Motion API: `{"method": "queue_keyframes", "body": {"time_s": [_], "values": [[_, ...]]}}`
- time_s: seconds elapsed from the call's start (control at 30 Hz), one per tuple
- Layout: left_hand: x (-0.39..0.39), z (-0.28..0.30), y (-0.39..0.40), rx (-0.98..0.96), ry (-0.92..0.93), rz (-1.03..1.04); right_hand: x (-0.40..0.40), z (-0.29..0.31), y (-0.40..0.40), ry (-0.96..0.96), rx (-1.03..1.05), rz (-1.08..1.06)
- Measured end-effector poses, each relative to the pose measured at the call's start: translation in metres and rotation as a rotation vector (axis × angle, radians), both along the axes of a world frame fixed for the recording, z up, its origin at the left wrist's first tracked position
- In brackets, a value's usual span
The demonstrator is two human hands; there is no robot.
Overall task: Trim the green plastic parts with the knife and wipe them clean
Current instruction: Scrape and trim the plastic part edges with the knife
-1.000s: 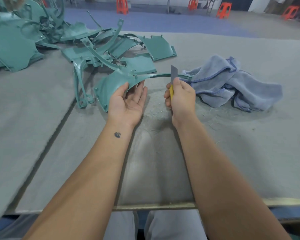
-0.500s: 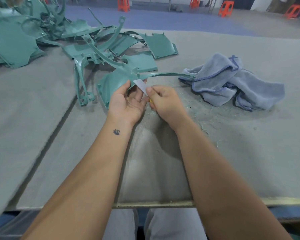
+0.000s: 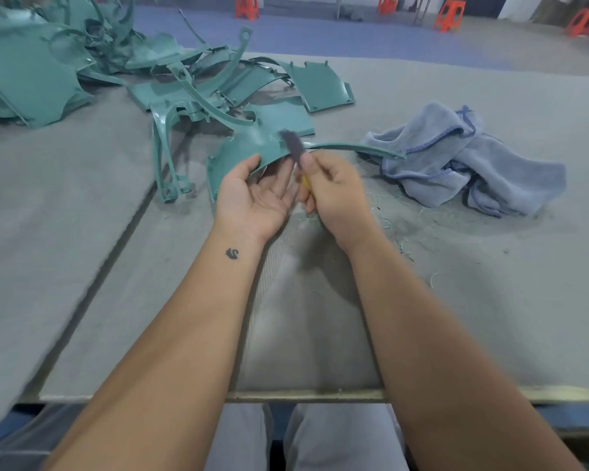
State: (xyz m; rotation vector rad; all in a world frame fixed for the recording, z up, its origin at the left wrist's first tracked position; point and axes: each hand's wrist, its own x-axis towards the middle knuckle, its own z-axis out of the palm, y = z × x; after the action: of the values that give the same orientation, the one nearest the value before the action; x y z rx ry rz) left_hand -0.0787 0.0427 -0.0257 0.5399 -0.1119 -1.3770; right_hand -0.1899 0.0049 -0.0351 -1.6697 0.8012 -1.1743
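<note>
Now the right hand (image 3: 334,192) grips the knife (image 3: 295,147) against the green part (image 3: 249,149); left hand (image 3: 259,195) supports, fingers relaxed.

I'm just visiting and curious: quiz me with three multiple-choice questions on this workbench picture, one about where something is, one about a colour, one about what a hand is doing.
1. Where does the cloth lie?
A. right of the hands
B. on the part pile
C. on the floor

2. What colour are the stools in the background?
A. blue
B. orange
C. white

3. What is the right hand doing?
A. resting flat on the table
B. gripping the knife
C. wiping with the cloth

Answers:
1 A, the cloth sits crumpled on the table, right of both hands.
2 B, all the stools beyond the table are orange.
3 B, its fingers curl round the yellow handle, with the blade at the edge of the green part that the left hand supports.
</note>
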Motion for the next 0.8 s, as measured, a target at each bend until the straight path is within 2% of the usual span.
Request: {"method": "queue_keyframes", "body": {"time_s": [0.1, 0.17, 0.23, 0.27, 0.3, 0.37, 0.4, 0.43, 0.47, 0.53, 0.57, 0.67, 0.8], "values": [[-0.002, 0.003, 0.002, 0.043, -0.137, -0.028, -0.006, 0.001, -0.006, -0.169, 0.144, -0.141], [-0.004, 0.01, 0.005, 0.153, -0.352, -0.121, -0.008, 0.001, -0.01, -0.22, 0.232, -0.197], [-0.012, 0.022, 0.011, 0.288, -0.693, -0.193, -0.008, 0.002, -0.012, -0.23, 0.292, -0.225], [-0.017, 0.026, 0.014, 0.312, -0.905, -0.144, -0.008, 0.002, -0.013, -0.231, 0.309, -0.232], [-0.02, 0.026, 0.017, 0.294, -1.163, -0.012, -0.007, 0.003, -0.014, -0.235, 0.324, -0.235], [-0.022, 0.021, 0.02, 0.194, -1.757, 0.442, -0.007, 0.004, -0.014, -0.241, 0.356, -0.225], [-0.02, 0.02, 0.022, 0.148, -1.975, 0.615, -0.007, 0.005, -0.015, -0.237, 0.367, -0.216], [-0.016, 0.018, 0.02, 0.132, -2.119, 0.654, -0.007, 0.005, -0.015, -0.228, 0.377, -0.206], [-0.011, 0.014, 0.016, 0.154, -2.226, 0.573, -0.007, 0.006, -0.016, -0.217, 0.386, -0.192], [-0.003, 0.008, 0.01, 0.306, -2.35, 0.328, -0.007, 0.007, -0.016, -0.182, 0.394, -0.156], [0.0, 0.006, 0.009, 0.363, -2.355, 0.303, -0.007, 0.008, -0.015, -0.148, 0.384, -0.14], [0.004, 0.006, 0.009, 0.4, -2.311, 0.458, -0.006, 0.007, -0.009, -0.054, 0.261, -0.094], [0.001, 0.011, 0.012, 0.338, -2.396, 0.628, -0.003, 0.007, -0.001, -0.035, 0.172, 0.056]]}}
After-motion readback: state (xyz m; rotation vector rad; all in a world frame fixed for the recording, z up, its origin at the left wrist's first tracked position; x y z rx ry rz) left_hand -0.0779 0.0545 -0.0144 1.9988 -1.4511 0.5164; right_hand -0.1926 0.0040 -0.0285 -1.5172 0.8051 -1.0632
